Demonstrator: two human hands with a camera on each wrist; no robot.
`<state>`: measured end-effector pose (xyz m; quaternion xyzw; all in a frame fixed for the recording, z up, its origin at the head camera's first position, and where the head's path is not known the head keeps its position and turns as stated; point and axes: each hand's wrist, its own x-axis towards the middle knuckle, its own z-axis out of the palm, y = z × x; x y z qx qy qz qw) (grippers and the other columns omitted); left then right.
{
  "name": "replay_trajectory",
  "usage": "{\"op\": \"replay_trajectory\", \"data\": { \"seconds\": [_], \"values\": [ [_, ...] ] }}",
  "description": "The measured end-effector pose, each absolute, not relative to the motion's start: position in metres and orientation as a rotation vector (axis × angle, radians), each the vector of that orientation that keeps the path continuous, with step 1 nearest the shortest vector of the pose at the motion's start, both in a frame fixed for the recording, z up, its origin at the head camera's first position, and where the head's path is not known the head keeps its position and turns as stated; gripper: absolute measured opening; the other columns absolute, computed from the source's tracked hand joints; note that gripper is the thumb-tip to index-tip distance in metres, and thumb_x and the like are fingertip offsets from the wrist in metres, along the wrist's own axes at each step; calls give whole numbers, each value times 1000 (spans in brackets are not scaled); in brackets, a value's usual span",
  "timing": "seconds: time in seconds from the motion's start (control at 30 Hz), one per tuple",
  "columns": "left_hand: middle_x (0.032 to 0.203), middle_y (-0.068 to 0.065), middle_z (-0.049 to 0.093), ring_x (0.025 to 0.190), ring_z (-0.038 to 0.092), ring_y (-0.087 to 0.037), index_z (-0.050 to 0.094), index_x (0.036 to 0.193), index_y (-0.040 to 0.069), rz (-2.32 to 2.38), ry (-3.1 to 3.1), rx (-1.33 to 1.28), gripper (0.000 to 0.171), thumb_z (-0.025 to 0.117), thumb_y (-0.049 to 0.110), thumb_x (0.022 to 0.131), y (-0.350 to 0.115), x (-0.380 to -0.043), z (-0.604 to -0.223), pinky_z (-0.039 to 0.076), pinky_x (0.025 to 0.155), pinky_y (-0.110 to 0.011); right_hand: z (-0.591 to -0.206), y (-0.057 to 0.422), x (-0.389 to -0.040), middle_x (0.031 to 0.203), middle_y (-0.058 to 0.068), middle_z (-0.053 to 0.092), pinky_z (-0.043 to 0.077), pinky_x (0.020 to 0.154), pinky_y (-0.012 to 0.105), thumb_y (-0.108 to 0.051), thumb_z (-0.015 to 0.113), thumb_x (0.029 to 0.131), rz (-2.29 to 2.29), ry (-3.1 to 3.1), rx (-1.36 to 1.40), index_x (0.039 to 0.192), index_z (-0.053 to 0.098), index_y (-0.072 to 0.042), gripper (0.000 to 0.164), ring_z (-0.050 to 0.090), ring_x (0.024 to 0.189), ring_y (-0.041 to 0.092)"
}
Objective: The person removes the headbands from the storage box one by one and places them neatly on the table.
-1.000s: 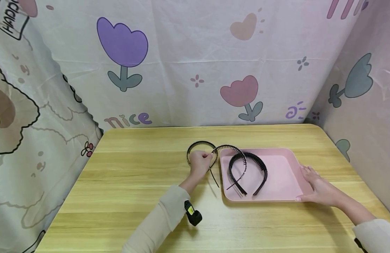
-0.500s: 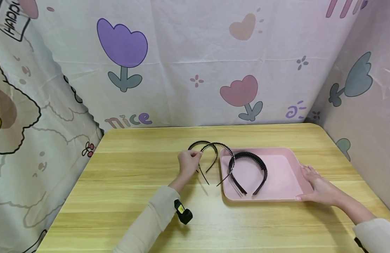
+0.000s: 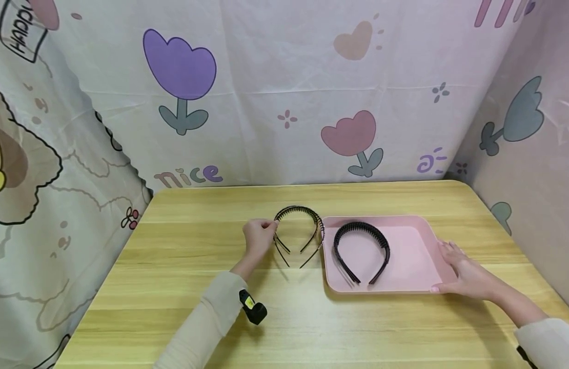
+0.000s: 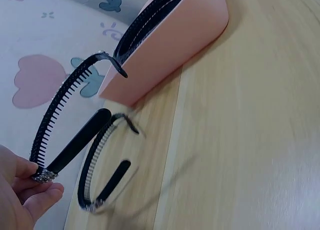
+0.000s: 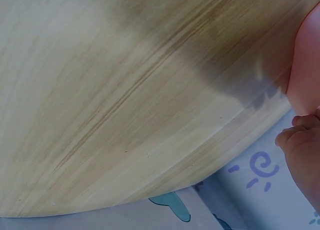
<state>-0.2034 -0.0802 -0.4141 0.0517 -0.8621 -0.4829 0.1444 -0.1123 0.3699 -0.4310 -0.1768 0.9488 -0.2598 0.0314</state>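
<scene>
My left hand [image 3: 258,238] pinches a black toothed headband [image 4: 50,117] between thumb and fingers near its glittery side. Its two ends point toward me in the head view. Just beyond and below it, a second black toothed headband [image 4: 115,180] lies on the table; the two overlap in the head view. Immediately right is a pink tray [image 3: 409,256] with several black headbands [image 3: 384,246] nested together in its left half. My right hand [image 3: 466,274] holds the tray's right end, thumb at the near corner and fingers over the side rim.
All of this is on a wood-grain table [image 3: 174,287]. A patterned cloth [image 3: 266,77] hangs behind its far edge and along both sides. A black wrist camera [image 3: 253,308] is strapped at the left sleeve cuff.
My left hand has moved left with its headband, from over the tray's left edge to over the headband on the table. The right hand and the tray have stayed put.
</scene>
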Motion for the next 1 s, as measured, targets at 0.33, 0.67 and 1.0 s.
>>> {"op": "replay_trajectory", "data": {
  "seconds": [0.33, 0.67, 1.0],
  "values": [
    [70, -16, 70, 60, 60, -17, 73, 75, -4, -1318, -2502, 202, 14, 66, 8, 80, -106, -210, -421, 48, 58, -23, -432, 368, -111, 139, 45, 18, -9, 113, 54, -30, 79, 68, -811, 2915, -519, 140, 13, 17, 109, 6, 131, 60],
    [71, -17, 70, 59, 59, -13, 73, 77, -5, -1284, -2509, 251, 15, 65, 8, 81, -129, -216, -423, 44, 54, -18, -432, 369, -112, 138, 46, 19, -5, 111, 61, -28, 79, 67, -817, 2911, -524, 140, 14, 17, 108, 6, 131, 60],
    [73, -18, 71, 58, 58, -12, 73, 77, -4, -1276, -2490, 320, 16, 66, 9, 81, -142, -221, -426, 41, 53, -16, -431, 368, -112, 137, 47, 19, -7, 112, 57, -28, 79, 67, -818, 2920, -544, 139, 14, 18, 107, 5, 131, 60]
  ]
}}
